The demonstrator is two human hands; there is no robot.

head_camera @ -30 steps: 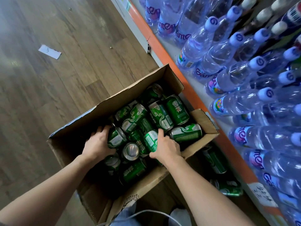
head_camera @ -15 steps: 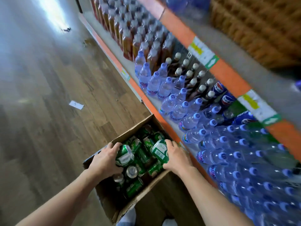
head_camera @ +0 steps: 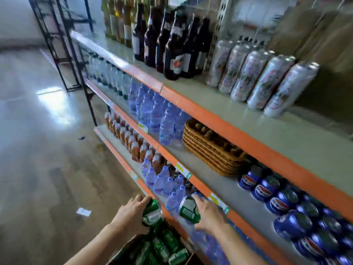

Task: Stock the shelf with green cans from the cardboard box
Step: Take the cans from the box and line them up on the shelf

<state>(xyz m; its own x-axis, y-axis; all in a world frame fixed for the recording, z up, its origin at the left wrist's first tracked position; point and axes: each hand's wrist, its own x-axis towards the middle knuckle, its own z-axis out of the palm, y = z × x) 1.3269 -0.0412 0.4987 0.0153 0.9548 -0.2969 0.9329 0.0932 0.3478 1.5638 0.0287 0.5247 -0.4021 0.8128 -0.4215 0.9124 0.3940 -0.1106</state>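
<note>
Both hands full: left hand (head_camera: 131,215) wrapped round green can (head_camera: 151,215), right hand (head_camera: 209,215) wrapped round second green can (head_camera: 188,210) — both cans tilted, just above cardboard box (head_camera: 122,252). Inside box, spare cans (head_camera: 162,247) lie jumbled. Orange-edged shelf (head_camera: 225,188) rises above and right of box; blue cans (head_camera: 267,188) stand farther right. Green cans are thin metal cylinders, glossy and smooth — likely full, so fairly heavy, stiff, yet dentable under hard squeeze. Best grip: round mid-body, flat base down.
</note>
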